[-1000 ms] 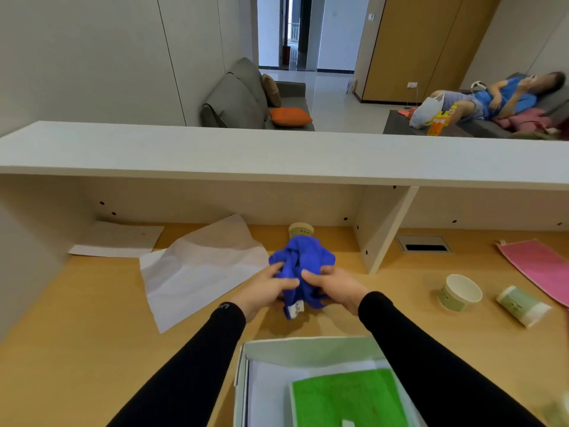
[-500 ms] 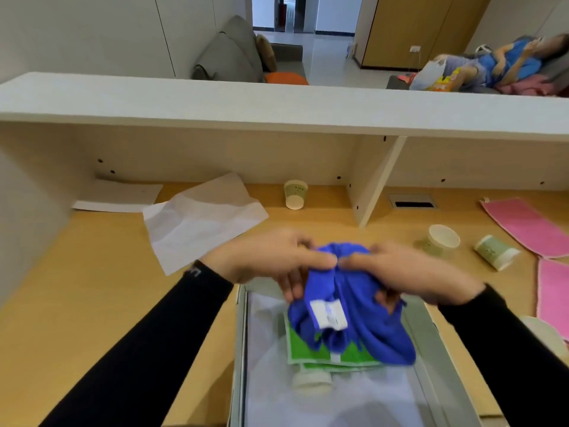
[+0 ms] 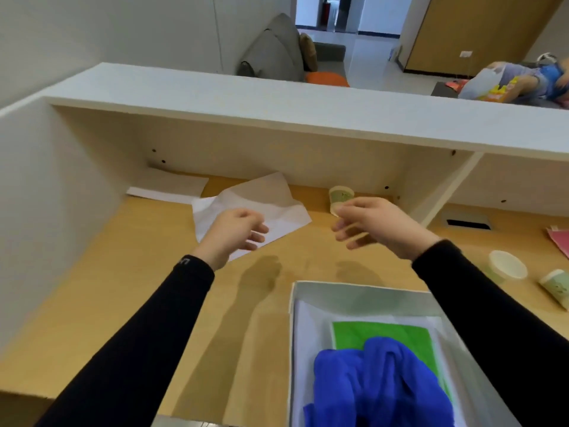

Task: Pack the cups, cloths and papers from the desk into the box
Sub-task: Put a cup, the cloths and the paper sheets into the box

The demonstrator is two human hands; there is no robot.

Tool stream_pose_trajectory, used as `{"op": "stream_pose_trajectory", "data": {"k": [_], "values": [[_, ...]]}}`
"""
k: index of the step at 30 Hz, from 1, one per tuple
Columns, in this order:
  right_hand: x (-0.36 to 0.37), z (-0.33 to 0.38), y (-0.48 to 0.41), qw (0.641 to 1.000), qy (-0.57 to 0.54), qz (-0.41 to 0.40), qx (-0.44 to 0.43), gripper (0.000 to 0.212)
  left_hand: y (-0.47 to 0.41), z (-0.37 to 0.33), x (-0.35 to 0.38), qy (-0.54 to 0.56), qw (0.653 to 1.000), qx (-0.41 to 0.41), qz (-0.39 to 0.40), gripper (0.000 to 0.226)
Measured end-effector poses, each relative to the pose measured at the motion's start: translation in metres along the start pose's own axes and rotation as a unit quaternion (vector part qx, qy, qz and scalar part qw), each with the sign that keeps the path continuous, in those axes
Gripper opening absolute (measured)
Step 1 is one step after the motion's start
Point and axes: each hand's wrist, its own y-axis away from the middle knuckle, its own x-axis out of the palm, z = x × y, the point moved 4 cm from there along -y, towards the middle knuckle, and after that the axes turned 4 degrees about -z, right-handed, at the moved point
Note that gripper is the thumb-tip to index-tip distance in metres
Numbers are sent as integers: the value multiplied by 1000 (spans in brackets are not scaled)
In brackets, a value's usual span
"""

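The crumpled blue cloth (image 3: 378, 386) lies in the white box (image 3: 354, 289) at the desk's front edge, on top of a green cloth (image 3: 378, 332) and white paper. My left hand (image 3: 234, 234) hovers empty over a creased white paper (image 3: 274, 198), fingers loosely apart. My right hand (image 3: 378, 223) is raised and empty, just in front of a green paper cup (image 3: 340, 195) lying at the back of the desk. Two more cups, one upright (image 3: 506, 265) and one on its side (image 3: 555, 286), sit at the right.
A second white sheet (image 3: 167, 188) lies in the back left corner. A pink cloth (image 3: 558, 240) shows at the right edge. A white shelf (image 3: 277, 109) overhangs the desk, with a slanted divider (image 3: 452, 188) and a cable slot (image 3: 468, 223) to the right.
Both hands carried the blue cloth from the desk over the box, let it go inside, and lifted away forward, now empty.
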Motion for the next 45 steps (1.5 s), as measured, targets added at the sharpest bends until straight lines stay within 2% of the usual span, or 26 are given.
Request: {"op": "stream_pose_trajectory", "data": {"k": [4,10,11,14,17,19,23,28,34,36,42,45], "values": [[71,0,-60,999,-4,34,24,21,-20,41,-48,35,996,-54,-61,15],[129,-37,-129,992,-20,4,128,23,-46,97,-88,70,978,-108,-164,7],[133,-46,-138,988,-27,-12,151,24,-51,106,-92,61,976,-111,-176,7],[136,-67,-159,973,-87,-79,198,41,-68,121,-99,62,978,-107,-169,29],[125,-75,-168,942,-194,-202,185,60,-84,124,-101,76,982,-94,-144,38],[114,-78,-173,939,-189,-237,164,60,-94,126,-101,79,985,-87,-126,42],[101,-84,-193,957,-158,-183,161,58,-108,129,-104,54,988,-87,-118,47],[102,-82,-203,967,-142,-154,146,65,-114,134,-106,44,987,-92,-127,24],[97,-88,-204,979,-62,-149,126,64,-115,129,-96,57,979,-95,-169,23],[90,-91,-207,982,-16,-150,113,59,-113,130,-90,55,978,-96,-175,22],[87,-91,-218,987,18,-106,119,33,-107,134,-78,10,982,-86,-170,21],[87,-82,-216,991,18,-97,91,37,-101,116,-86,12,977,-31,-210,28]]}}
